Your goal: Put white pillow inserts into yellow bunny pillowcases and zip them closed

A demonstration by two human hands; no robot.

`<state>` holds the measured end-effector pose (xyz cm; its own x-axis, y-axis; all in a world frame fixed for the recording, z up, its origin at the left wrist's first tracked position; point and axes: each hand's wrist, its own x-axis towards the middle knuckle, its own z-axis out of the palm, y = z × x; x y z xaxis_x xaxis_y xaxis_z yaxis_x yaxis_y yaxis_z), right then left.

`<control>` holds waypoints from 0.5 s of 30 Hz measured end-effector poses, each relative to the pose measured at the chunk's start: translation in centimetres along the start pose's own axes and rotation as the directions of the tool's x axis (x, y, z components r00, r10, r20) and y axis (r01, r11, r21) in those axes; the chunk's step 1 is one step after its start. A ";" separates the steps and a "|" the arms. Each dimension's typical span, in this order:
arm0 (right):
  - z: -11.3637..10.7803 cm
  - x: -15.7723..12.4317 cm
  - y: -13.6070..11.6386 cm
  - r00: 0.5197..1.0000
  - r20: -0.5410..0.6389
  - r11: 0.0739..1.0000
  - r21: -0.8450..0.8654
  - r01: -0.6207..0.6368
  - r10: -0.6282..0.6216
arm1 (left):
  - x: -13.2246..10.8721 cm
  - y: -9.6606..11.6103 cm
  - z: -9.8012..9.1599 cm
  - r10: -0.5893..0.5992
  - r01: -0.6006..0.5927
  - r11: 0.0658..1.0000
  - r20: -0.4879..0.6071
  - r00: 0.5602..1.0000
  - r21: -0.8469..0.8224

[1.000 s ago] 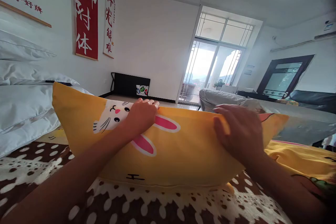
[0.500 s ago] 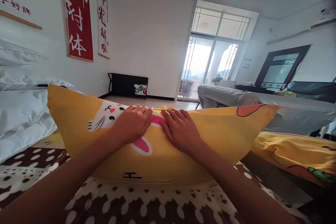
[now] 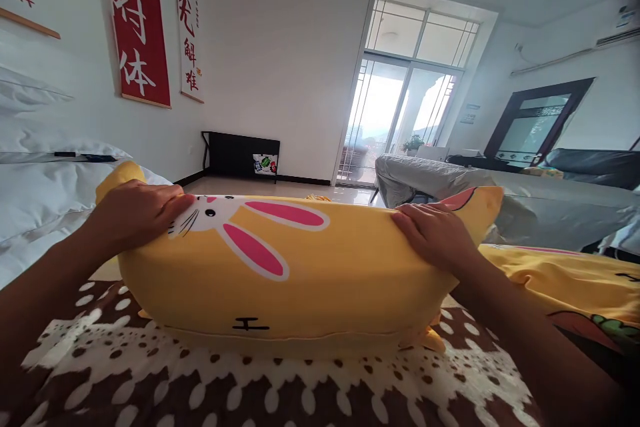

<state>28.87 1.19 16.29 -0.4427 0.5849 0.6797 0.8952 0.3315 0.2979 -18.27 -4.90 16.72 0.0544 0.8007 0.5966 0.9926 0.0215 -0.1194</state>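
A plump yellow pillow (image 3: 345,267) with a printed white rabbit and pink ears stands on its long edge in front of me. My left hand (image 3: 143,210) is wrapped over its top near the left end, beside the rabbit's face. Over the top near the right end, my right hand (image 3: 433,230) grips it, the fingers bent across the upper edge. Both hands' fingertips are partly hidden on the far side. Beneath the pillow lies a brown and white dotted blanket (image 3: 240,393).
White pillows (image 3: 45,180) are stacked at the left. Another yellow printed cloth item (image 3: 565,280) lies at the right. Behind it stands a plastic-covered sofa (image 3: 530,200). A black folded panel (image 3: 230,157) leans against the far wall, left of a glass door (image 3: 390,120).
My hands have moved apart from the pillow's middle, the left one leftward and the right one rightward. The pillow's end corners have folded in, and it looks boxier.
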 end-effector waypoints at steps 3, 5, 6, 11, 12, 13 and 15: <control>0.5 -0.9 3.1 1.000 0.016 1.000 0.007 -0.016 0.016 | -0.4 -1.9 0.4 -0.080 0.077 0.994 0.036 0.996 0.083; 0.7 -1.3 4.6 0.999 0.018 0.999 -0.014 -0.036 0.036 | -0.7 -2.6 0.5 -0.128 0.124 0.987 0.032 0.991 0.105; 0.8 -1.5 5.2 0.999 0.018 0.999 -0.026 -0.047 0.048 | -0.8 -2.7 0.5 -0.134 0.130 0.985 0.027 0.991 0.113; 0.4 -2.2 7.0 0.996 0.046 0.997 -0.033 -0.075 0.077 | -0.9 -3.2 0.3 -0.121 0.119 0.989 0.019 0.992 0.086; 0.4 -2.4 7.3 0.993 0.051 0.994 -0.037 -0.100 0.102 | -0.8 -3.4 0.3 -0.113 0.112 0.992 0.020 0.993 0.059; 0.4 -2.5 7.6 0.988 0.055 0.989 -0.045 -0.141 0.143 | -0.8 -3.5 0.3 -0.103 0.103 0.994 0.026 0.994 0.028; 0.7 -2.9 8.4 0.964 0.073 0.967 -0.042 -0.252 0.255 | -0.8 -3.8 0.3 -0.096 0.098 0.994 0.041 0.994 -0.052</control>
<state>37.65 2.79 16.41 -0.2028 0.7023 0.6824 0.9792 0.1416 0.1452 -22.15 -5.40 16.46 -0.0460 0.8189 0.5720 0.9974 0.0690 -0.0186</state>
